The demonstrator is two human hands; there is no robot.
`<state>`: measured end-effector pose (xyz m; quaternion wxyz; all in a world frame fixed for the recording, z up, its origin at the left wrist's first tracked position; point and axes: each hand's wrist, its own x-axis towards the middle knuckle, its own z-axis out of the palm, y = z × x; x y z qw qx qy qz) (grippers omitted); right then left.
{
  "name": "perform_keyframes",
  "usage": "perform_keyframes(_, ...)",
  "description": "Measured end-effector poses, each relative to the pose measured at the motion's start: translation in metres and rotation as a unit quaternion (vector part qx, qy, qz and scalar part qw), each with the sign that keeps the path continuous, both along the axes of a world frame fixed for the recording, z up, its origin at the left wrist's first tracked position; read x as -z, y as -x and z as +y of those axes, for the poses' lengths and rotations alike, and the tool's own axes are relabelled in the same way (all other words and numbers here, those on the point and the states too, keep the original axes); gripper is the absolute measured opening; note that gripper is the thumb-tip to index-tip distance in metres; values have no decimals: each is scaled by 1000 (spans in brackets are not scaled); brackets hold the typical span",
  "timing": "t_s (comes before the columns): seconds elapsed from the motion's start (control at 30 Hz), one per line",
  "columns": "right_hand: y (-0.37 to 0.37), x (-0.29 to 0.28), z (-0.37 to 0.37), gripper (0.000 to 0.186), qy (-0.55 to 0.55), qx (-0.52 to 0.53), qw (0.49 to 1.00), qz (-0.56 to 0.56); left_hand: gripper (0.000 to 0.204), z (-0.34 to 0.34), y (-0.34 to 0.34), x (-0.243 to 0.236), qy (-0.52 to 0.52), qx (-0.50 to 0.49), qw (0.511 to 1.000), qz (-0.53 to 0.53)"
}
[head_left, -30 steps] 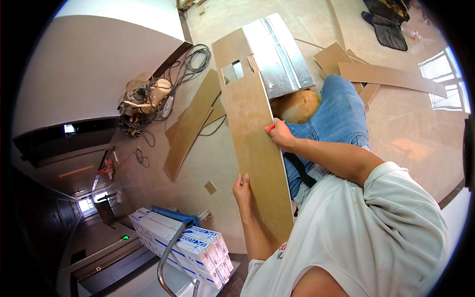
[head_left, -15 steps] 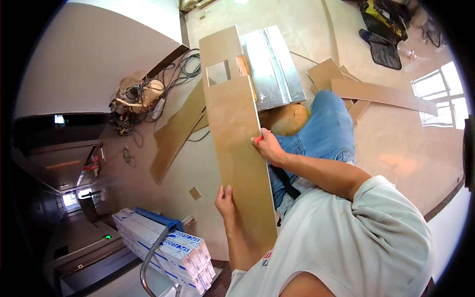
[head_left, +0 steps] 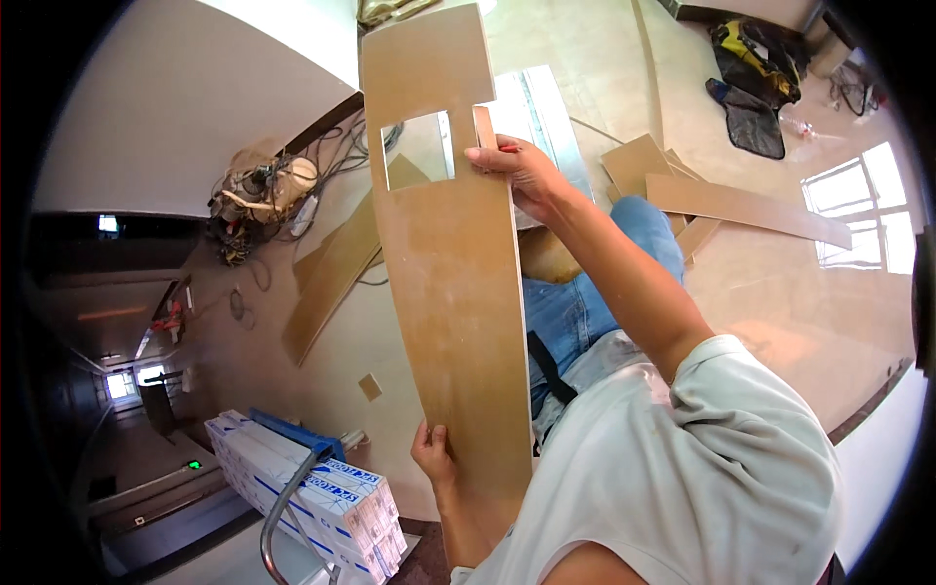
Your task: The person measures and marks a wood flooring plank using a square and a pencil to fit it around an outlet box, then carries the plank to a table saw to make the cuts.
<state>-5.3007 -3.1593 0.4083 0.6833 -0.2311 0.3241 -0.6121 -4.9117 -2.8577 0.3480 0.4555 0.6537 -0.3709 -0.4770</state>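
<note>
A long brown floor plank (head_left: 453, 283) stretches away from my body, raised off the floor. Near its far end are a rectangular cutout (head_left: 417, 151) and a notch in the right edge. My left hand (head_left: 434, 453) grips the near left edge, its thumb on top and the other fingers mostly hidden underneath. Just below the notch, my right hand (head_left: 522, 171) is closed on the right edge, thumb on the face. A thin red marking tool, like a pencil or marker (head_left: 509, 149), sticks out between that hand's fingers. Behind the plank, a shiny silver metal surface (head_left: 551, 117) is partly covered.
Loose planks lie right (head_left: 751, 203) and left (head_left: 336, 273) on the floor. A dusty machine (head_left: 258, 195) with coiled cables sits at left. Long white and blue boxes (head_left: 302, 487) are stacked near left behind a bent metal tube (head_left: 278, 517). A black and yellow bag (head_left: 756, 68) lies far right.
The plank has come up off the metal surface and tilted. My right hand has slid forward along its edge to the notch, while my left hand has moved slightly nearer my body.
</note>
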Motion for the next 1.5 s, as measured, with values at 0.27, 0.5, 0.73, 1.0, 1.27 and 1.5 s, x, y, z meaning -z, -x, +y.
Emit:
perform_keyframes(0.27, 24, 13, 31, 18, -2, -5, 991, -133, 24, -3, 11, -1, -7, 48, 999, 19)
perform_keyframes(0.5, 46, 17, 51, 25, 5, 81, 980, -182, 31, -13, 21, 2, 2, 56, 998, 19)
perform_keyframes(0.73, 66, -2, 72, 47, -69, 60, 993, 74, 34, -14, 24, 0, 41, 38, 998, -3)
perform_keyframes(1.0, 55, -20, 74, 22, 16, 111, 823, 558, 32, -5, 25, 3, 34, 40, 997, -53)
perform_keyframes(1.27, 26, 29, 63, 27, -25, 302, 871, 386, 16, 1, 34, -2, -13, 20, 999, -32)
perform_keyframes(1.5, -15, 86, 108, 43, -153, 229, 961, 23, 15, 4, 40, -1, -14, -12, 999, -44)
